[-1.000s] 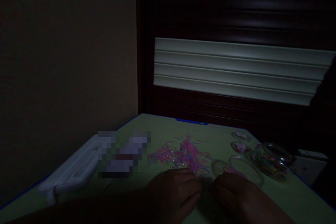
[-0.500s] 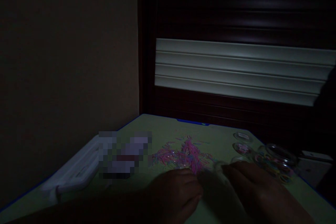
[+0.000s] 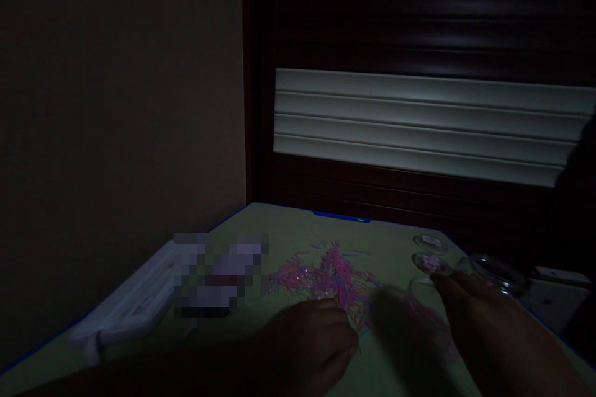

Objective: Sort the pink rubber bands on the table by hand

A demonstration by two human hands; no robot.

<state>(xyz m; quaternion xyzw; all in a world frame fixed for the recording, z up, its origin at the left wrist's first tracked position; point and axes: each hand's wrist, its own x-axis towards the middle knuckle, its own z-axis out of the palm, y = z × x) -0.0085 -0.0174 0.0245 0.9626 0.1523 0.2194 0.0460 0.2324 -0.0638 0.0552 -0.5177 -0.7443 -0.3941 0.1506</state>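
No legible text, pale label on round lid (image 3: 431, 240) at 2 o'clock of pink band pile (image 3: 326, 276) too dim to read.

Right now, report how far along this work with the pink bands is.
Done: a small clear dish holds some pink pieces. In hand: the left hand rests beside the pink bands, the right hand reaches over a clear cup. Left: most bands lie loose on the green mat.

We see a pale green desk (image 3: 288, 223) edged in blue. The small bands (image 3: 326, 276) on it are mostly bright pink, with a few pale blue and lilac. The case (image 3: 135, 310) is white, the ribbed panel (image 3: 419, 124) off-white against a dark brown shutter (image 3: 419, 12), and the wall (image 3: 116, 105) is dull beige.
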